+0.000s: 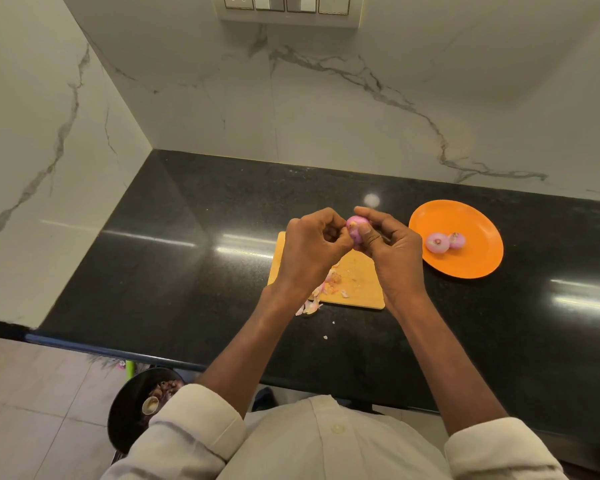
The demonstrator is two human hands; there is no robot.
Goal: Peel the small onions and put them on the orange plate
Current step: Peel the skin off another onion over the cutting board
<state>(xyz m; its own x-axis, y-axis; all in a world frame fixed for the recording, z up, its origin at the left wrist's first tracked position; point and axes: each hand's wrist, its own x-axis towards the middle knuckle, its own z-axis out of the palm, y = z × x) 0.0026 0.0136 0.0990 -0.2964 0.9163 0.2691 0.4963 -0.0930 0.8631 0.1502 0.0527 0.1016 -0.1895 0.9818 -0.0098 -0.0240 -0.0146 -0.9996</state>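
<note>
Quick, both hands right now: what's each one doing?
Left hand: fingers curled, pinching at the small onion, apparently its skin.
Right hand: grips the same onion between thumb and fingers, above the cutting board.

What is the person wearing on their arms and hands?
Both arms wear cream-white shirt sleeves, the left sleeve and right sleeve rolled up into thick cuffs near the elbows, so the forearms are bare. The left hand and right hand wear no gloves; no rings or watch show.
</note>
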